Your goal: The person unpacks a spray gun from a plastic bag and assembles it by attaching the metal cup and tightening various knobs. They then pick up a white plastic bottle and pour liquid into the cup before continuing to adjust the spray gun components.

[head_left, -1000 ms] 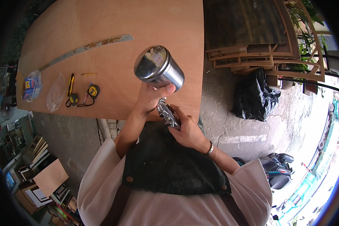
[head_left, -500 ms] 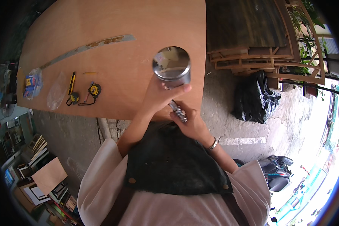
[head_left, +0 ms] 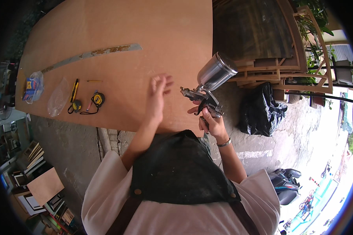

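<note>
My right hand (head_left: 211, 122) grips a spray gun (head_left: 203, 98) by its handle, over the right edge of the wooden board. A shiny metal cup (head_left: 217, 72) sits on top of the gun, tilted to the right. The nozzle faces left, toward my left hand (head_left: 157, 96). That hand is raised above the board, apart from the gun and holding nothing. Its fingers are somewhat blurred but look loosely spread.
On the large board (head_left: 117, 86) lie a long worn metal strip (head_left: 94, 53), a yellow utility knife (head_left: 74, 90), a pencil (head_left: 94, 81), tape measures (head_left: 97, 99), and plastic bags (head_left: 58, 98). Wooden frames (head_left: 278, 74) and a black bag (head_left: 261, 111) are at right.
My left hand has let go of the spray gun and drawn back left. The gun has swung right in my right hand, from cup facing me to nozzle pointing left.
</note>
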Demonstrator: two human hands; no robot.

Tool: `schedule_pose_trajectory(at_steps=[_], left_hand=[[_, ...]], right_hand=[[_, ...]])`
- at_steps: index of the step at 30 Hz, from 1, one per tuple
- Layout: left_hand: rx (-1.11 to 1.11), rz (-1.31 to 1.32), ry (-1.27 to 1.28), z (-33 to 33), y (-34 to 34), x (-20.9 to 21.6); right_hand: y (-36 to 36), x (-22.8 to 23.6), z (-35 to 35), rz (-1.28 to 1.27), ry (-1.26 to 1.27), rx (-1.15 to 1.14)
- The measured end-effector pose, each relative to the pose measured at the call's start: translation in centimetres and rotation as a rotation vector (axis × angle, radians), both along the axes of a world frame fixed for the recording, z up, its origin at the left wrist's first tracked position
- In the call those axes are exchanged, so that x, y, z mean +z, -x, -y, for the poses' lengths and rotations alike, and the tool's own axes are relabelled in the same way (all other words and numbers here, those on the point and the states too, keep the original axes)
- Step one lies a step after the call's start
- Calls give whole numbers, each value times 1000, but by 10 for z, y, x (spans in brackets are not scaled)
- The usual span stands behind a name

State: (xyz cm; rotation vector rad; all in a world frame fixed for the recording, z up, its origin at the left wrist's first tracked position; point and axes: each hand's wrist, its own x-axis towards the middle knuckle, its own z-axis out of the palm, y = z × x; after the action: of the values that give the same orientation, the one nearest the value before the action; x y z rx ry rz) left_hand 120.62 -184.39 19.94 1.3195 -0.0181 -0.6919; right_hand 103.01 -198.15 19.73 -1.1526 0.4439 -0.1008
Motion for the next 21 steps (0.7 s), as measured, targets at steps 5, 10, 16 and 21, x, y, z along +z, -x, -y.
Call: schedule_pose_trajectory(at_steps=[5,10,16,21], left_hand=[[-207,78,79,24,72,-1],[-140,-417,452,14,50,12],[-433,-616,787,-16,23,10],[-573,-744,1055,-10,27,44]], right_hand=[[-15,-1,-21,-14,818,-66],[-15,19,-33,-29,931,67],[-7,22,23,115,926,-79],[-47,69,30,418,1207,36]])
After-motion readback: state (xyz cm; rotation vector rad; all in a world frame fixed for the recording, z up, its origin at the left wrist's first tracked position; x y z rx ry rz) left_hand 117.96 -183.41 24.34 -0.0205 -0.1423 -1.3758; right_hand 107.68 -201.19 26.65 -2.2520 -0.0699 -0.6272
